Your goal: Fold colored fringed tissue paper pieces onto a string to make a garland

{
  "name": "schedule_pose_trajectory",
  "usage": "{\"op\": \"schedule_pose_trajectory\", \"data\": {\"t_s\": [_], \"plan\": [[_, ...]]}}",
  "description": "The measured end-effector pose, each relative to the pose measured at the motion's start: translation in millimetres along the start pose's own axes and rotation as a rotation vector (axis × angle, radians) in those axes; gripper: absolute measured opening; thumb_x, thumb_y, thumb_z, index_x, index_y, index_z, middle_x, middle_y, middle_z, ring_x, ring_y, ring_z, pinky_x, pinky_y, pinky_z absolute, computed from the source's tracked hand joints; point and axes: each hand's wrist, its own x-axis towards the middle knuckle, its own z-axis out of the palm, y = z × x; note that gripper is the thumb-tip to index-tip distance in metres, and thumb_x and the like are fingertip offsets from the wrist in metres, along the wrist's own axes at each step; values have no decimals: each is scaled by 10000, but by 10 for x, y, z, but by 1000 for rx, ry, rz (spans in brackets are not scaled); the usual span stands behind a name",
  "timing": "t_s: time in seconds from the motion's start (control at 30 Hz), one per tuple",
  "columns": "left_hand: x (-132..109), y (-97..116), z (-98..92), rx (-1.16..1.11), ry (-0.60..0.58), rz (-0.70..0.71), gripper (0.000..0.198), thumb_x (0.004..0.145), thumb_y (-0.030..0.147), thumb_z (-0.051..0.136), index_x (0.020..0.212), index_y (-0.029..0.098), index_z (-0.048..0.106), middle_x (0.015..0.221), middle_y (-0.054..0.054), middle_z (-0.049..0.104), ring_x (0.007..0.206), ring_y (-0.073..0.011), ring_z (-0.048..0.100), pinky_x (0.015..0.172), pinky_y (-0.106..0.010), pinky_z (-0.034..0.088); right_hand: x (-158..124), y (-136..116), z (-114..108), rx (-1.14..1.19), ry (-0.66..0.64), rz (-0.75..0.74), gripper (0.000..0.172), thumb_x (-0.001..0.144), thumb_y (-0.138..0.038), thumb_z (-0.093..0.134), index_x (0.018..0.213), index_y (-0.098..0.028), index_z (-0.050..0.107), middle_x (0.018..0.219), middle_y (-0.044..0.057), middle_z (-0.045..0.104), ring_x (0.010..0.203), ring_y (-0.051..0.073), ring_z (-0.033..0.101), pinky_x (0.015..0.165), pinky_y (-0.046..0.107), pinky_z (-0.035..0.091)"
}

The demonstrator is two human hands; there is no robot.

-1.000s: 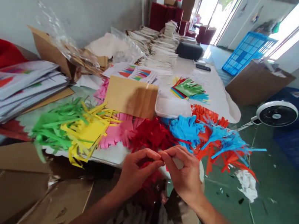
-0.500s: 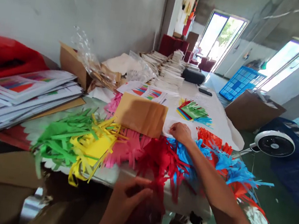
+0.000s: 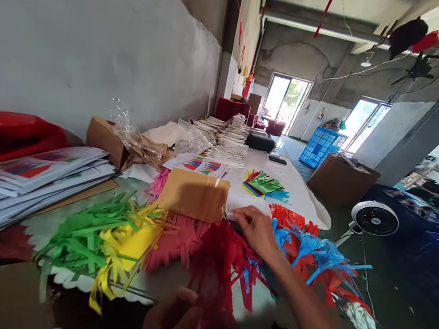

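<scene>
At the near table edge, my left hand (image 3: 171, 319) is closed, thumb against fingers, on dark red fringed tissue paper (image 3: 211, 290), blurred by motion. My right hand (image 3: 259, 231) reaches forward over the table with curled fingers, beside a white, shallow item (image 3: 248, 207); what the fingertips hold, if anything, is hidden. Just left of that hand lies a brown cardboard piece (image 3: 194, 196). Fringed paper bundles line the front: green (image 3: 83, 232), yellow (image 3: 131, 245), pink (image 3: 174, 243) and blue (image 3: 322, 251), with orange-red fringe (image 3: 293, 219) beside the blue.
Printed sheets (image 3: 32, 175) are stacked at the left near a red bag (image 3: 9, 136). Behind are a small multicoloured fringe bundle (image 3: 264, 184), white paper stacks (image 3: 229, 141) and a black case (image 3: 261, 141). A fan (image 3: 375, 218) stands right of the table.
The view has tilted up and levelled. My right hand has drawn back slightly from the white item toward me. My left hand and the red fringe are lower in view.
</scene>
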Motion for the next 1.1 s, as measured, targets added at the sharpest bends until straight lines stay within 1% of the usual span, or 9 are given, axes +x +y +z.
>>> {"op": "schedule_pose_trajectory", "data": {"t_s": [0.1,0.2,0.33,0.43,0.5,0.67,0.8,0.97,1.1], "plan": [[-106,49,17,5,41,32,437,683,559,910,755,175,713,664,13,654,621,-126,577,611,-205,472,-611,-283,-18,368,-73,-138,201,983,-248,651,1100,-279,812,1039,22,800,930,172,730,813,267,542],[-233,72,40,5,36,8,413,667,532,918,798,178,751,765,-20,735,700,-175,660,652,-234,530,-1150,-444,2,628,-157,-92,115,923,-257,739,997,-273,825,908,11,787,790,159,702,683,251,518],[-399,53,92,64,-58,-13,409,697,512,906,879,163,793,882,-82,795,828,-246,728,735,-288,583,-1576,-463,10,778,-136,-38,99,910,-356,788,936,-278,845,910,29,779,820,166,710,687,254,523],[-520,42,176,19,-61,2,330,784,467,861,901,169,780,870,-71,790,789,-208,709,713,-270,564,-1753,-441,-23,821,-83,-33,125,941,-365,763,1023,-322,847,980,31,787,873,165,734,741,255,557],[-597,60,253,21,-41,14,285,822,439,838,912,175,778,860,-56,782,774,-178,692,696,-243,541,-1858,-438,-63,818,-8,-47,101,945,-337,761,1003,-329,843,984,22,790,883,158,739,772,252,570],[-726,126,430,56,-48,49,207,823,371,831,895,183,783,820,-26,758,711,-133,647,662,-217,506,-2134,-452,-151,770,192,22,73,941,-246,756,978,-299,789,962,1,781,879,147,735,796,251,581],[-809,105,490,80,-99,79,151,845,336,815,884,193,786,802,-11,740,689,-119,625,645,-209,486,-2332,-478,-183,746,212,107,107,937,-229,760,1014,-303,767,973,-11,781,888,143,733,816,257,580],[-897,63,492,109,-139,124,119,868,315,805,895,200,791,770,0,725,650,-111,609,610,-208,473,-2456,-529,-239,684,248,104,109,938,-223,759,1004,-309,771,946,-29,783,860,134,725,790,245,573],[-928,38,490,139,-181,202,92,898,293,782,905,202,793,837,-16,748,740,-140,670,678,-230,517,-2525,-561,-295,583,229,85,113,961,-224,726,1013,-313,772,955,-39,789,852,129,730,788,239,569]]}}
